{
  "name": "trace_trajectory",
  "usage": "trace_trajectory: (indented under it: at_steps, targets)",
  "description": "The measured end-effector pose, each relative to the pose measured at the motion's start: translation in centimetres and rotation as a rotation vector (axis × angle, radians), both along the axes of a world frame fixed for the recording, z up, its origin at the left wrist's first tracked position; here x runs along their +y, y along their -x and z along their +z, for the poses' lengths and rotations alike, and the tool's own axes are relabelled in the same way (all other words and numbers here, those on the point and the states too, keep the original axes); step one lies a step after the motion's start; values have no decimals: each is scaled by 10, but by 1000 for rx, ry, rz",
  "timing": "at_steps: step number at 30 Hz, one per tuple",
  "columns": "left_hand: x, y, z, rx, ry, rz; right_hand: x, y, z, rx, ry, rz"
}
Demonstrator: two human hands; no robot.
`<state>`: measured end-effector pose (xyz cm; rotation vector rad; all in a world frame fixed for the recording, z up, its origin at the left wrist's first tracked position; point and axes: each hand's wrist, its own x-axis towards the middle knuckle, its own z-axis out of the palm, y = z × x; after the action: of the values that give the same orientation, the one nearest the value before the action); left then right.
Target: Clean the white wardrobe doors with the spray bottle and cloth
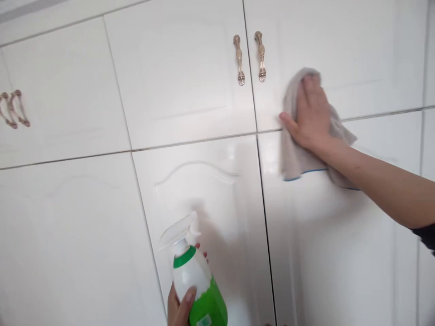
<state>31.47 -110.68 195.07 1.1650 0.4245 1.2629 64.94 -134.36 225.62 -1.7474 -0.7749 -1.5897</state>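
Note:
My right hand (pixel 311 113) lies flat, fingers stretched out, pressing a grey cloth (pixel 295 158) with a blue edge against a white cabinet door (pixel 356 50). The cloth hangs over the seam between an upper and a lower door. Low in the middle, my left hand (pixel 180 305) is wrapped round a white and green spray bottle (pixel 197 280). Its clear trigger nozzle points up and left, close to the lower middle door (pixel 204 190).
A wall of glossy white cabinet doors fills the view. Two bronze handles (pixel 250 56) hang side by side at the top centre, left of the cloth. Another pair of handles (pixel 13 108) shows at the far left edge.

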Motion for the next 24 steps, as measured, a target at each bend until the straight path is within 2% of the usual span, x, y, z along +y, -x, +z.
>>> trace_trajectory:
  at_steps: [3, 5, 8, 11, 14, 17, 20, 22, 24]
  targets:
    - [-6, -17, 18, -65, -142, -80, 53, 27, 21, -120, 79, 121]
    - [-9, -27, 26, -91, -204, -124, 84, 44, 27, -172, 125, 195]
    - [-11, -41, 27, -124, -286, -197, 118, 68, 12, -214, 243, 318]
    - [-11, -51, 23, -122, -419, -265, 134, 88, -27, -114, 394, 540]
    - [-12, -53, 26, -101, -511, -296, 137, 99, -76, 3, 502, 727]
    - [-15, -46, 32, -115, -560, -273, 135, 102, -134, 133, 562, 948]
    - [-19, -34, 34, -136, -559, -250, 130, 106, -200, 406, 646, 1235]
    - [-23, -27, 31, -129, -527, -256, 127, 109, -239, 574, 654, 1316]
    - [-30, -22, 27, -116, -470, -275, 129, 112, -266, 680, 543, 1322]
